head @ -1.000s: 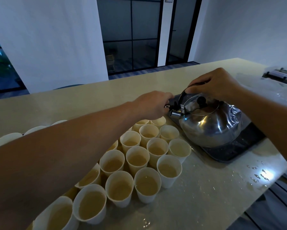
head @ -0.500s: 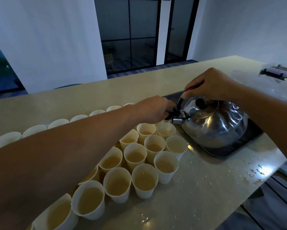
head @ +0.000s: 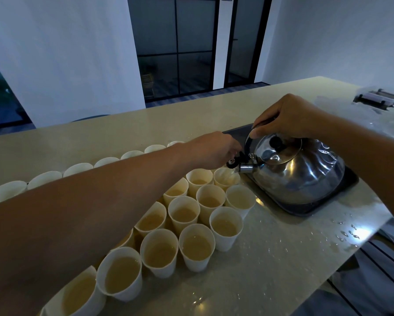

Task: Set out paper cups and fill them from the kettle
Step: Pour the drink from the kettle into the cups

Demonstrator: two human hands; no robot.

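Steel kettle [head: 298, 176] pours (right hand [head: 287, 117] gripping) into cup [head: 226, 179].

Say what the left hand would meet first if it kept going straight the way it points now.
The left hand points right, toward the kettle. Its fingers are already at the black spout cap, so that comes first, then the steel body just behind. Depth is hard to judge from one view.

Tilted steel kettle [head: 298, 176] over filled cups [head: 198, 224]
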